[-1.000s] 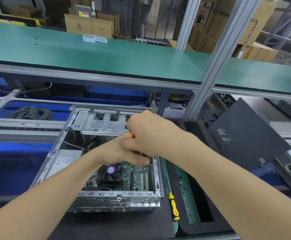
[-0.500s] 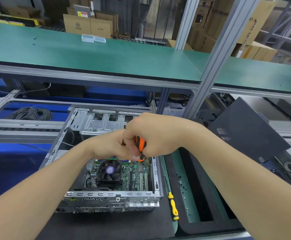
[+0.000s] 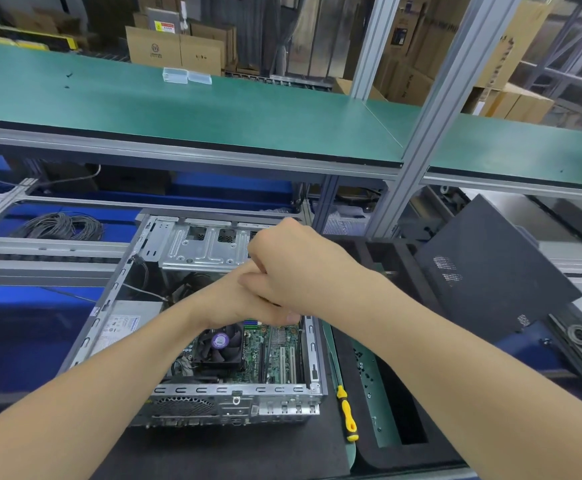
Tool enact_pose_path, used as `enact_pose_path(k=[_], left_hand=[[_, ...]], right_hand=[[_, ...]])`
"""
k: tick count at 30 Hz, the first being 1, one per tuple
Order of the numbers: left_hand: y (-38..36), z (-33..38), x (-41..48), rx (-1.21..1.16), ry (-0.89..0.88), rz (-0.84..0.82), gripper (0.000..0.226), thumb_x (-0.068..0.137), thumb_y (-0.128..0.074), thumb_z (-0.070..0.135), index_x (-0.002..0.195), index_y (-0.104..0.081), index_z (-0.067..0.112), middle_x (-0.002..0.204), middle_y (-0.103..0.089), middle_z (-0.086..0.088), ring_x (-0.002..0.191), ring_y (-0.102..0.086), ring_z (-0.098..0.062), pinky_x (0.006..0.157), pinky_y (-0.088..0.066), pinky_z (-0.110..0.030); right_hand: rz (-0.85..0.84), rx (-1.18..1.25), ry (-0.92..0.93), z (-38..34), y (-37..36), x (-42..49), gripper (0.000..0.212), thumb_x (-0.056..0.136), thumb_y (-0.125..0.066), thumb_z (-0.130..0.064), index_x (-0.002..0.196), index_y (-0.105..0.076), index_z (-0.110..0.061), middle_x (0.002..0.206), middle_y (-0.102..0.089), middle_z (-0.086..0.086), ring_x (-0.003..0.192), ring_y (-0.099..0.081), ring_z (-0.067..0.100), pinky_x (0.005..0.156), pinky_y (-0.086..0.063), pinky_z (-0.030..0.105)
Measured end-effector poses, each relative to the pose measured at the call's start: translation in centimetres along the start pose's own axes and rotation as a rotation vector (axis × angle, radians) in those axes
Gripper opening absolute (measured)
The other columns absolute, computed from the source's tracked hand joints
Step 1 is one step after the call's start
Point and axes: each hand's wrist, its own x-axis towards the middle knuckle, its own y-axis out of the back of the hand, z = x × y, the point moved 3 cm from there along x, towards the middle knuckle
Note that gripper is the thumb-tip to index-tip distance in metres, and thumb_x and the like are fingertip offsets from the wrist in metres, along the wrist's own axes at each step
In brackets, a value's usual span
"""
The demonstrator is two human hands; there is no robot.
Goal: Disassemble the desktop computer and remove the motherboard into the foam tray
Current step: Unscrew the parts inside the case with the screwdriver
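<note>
The open desktop case (image 3: 234,389) lies on the black mat, and its green motherboard (image 3: 275,355) with a black CPU fan (image 3: 220,341) sits inside. My right hand (image 3: 300,268) is a closed fist above the board's far right corner; the orange-handled screwdriver it grips is hidden inside the fist. My left hand (image 3: 234,299) lies just under and against it, its fingers curled in at the tool below the fist. The black foam tray (image 3: 386,455) stands right of the case with a green board (image 3: 369,393) in its slot.
A yellow-handled screwdriver (image 3: 346,414) lies between case and tray. The black side panel (image 3: 483,268) leans at the right. A silver power supply (image 3: 123,323) and drive cage (image 3: 206,247) fill the case's left and far end. A green shelf (image 3: 213,109) and an aluminium post (image 3: 431,109) stand above.
Both hands stayed together over the board's far right corner. The right fist turned, so the orange handle seen half a second ago is now covered.
</note>
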Motion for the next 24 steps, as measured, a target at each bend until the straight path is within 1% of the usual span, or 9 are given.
enact_pose_path(k=[4,7,9,12,14,17,20,22,24], left_hand=[[0.2,-0.6,-0.2,-0.021,0.065,-0.007,0.032,0.073,-0.083,0.005,0.103,-0.072,0.011,0.094,-0.075,0.003,0.093,-0.071,-0.008,0.080,-0.056,-0.023],[0.5,-0.8,-0.3,-0.013,0.103,-0.041,0.035,0.075,-0.083,0.013,0.108,-0.071,0.011,0.102,-0.075,0.001,0.101,-0.070,-0.010,0.087,-0.056,-0.025],[0.6,-0.6,-0.4,-0.007,0.111,-0.103,0.025,0.076,-0.081,0.022,0.100,-0.077,0.026,0.101,-0.076,0.006,0.101,-0.069,-0.011,0.090,-0.054,-0.026],[0.6,-0.2,-0.5,-0.015,0.083,-0.161,0.021,0.080,-0.084,0.033,0.100,-0.078,0.030,0.106,-0.074,-0.002,0.102,-0.060,-0.030,0.093,-0.045,-0.049],[0.7,0.0,-0.4,-0.019,0.085,-0.187,0.026,0.080,-0.085,0.039,0.102,-0.077,0.029,0.106,-0.071,-0.013,0.101,-0.053,-0.035,0.090,-0.040,-0.054],[0.6,-0.1,-0.2,-0.003,0.078,-0.175,0.015,0.079,-0.082,0.027,0.093,-0.074,0.025,0.094,-0.070,0.001,0.095,-0.064,-0.020,0.091,-0.053,-0.035],[0.0,0.0,0.0,0.002,0.059,-0.111,0.018,0.073,-0.083,0.023,0.073,-0.065,0.025,0.072,-0.051,0.001,0.072,-0.050,-0.012,0.070,-0.047,-0.019],[-0.2,0.2,0.2,0.027,0.037,-0.098,0.023,0.071,-0.082,0.021,0.072,-0.063,0.033,0.068,-0.052,0.014,0.065,-0.049,-0.002,0.062,-0.042,-0.013],[-0.4,0.2,0.5,0.028,0.025,-0.078,0.017,0.074,-0.081,0.020,0.081,-0.067,0.023,0.072,-0.060,0.007,0.069,-0.054,-0.003,0.064,-0.045,-0.016]], right_hand=[[-0.082,-0.017,0.070,0.3,-0.1,0.0,0.011,0.095,-0.059,-0.021,0.091,-0.063,-0.011,0.081,-0.061,0.006,0.075,-0.062,0.027,0.049,-0.038,0.029],[-0.161,0.023,0.162,0.8,0.5,-0.4,0.010,0.096,-0.062,-0.026,0.087,-0.060,-0.021,0.076,-0.059,-0.004,0.076,-0.062,0.020,0.054,-0.045,0.031],[-0.213,0.066,0.226,1.1,0.9,-0.7,0.006,0.093,-0.066,-0.028,0.089,-0.063,-0.024,0.076,-0.064,-0.008,0.078,-0.064,0.015,0.059,-0.049,0.031],[-0.296,0.124,0.293,1.5,1.2,-0.8,0.010,0.089,-0.072,-0.024,0.096,-0.066,-0.027,0.084,-0.073,-0.008,0.080,-0.070,0.012,0.071,-0.055,0.031],[-0.315,0.138,0.311,1.7,1.3,-0.7,0.016,0.086,-0.075,-0.021,0.098,-0.067,-0.027,0.087,-0.074,-0.010,0.082,-0.071,0.011,0.076,-0.056,0.034],[-0.328,0.180,0.322,1.8,1.4,-0.8,0.024,0.081,-0.077,-0.015,0.100,-0.067,-0.027,0.091,-0.071,-0.013,0.085,-0.071,0.012,0.080,-0.056,0.036],[-0.258,0.165,0.303,1.7,1.5,-0.9,0.019,0.080,-0.074,-0.018,0.097,-0.067,-0.024,0.088,-0.067,-0.012,0.084,-0.062,0.009,0.078,-0.054,0.037],[-0.139,0.078,0.262,1.1,1.5,-1.0,0.011,0.085,-0.069,-0.029,0.089,-0.065,-0.020,0.080,-0.061,-0.008,0.077,-0.058,0.015,0.068,-0.053,0.038],[0.002,-0.036,0.134,0.7,1.3,-0.8,0.033,0.092,-0.062,-0.046,0.074,-0.053,-0.020,0.070,-0.046,-0.004,0.063,-0.048,0.021,0.051,-0.040,0.033]])
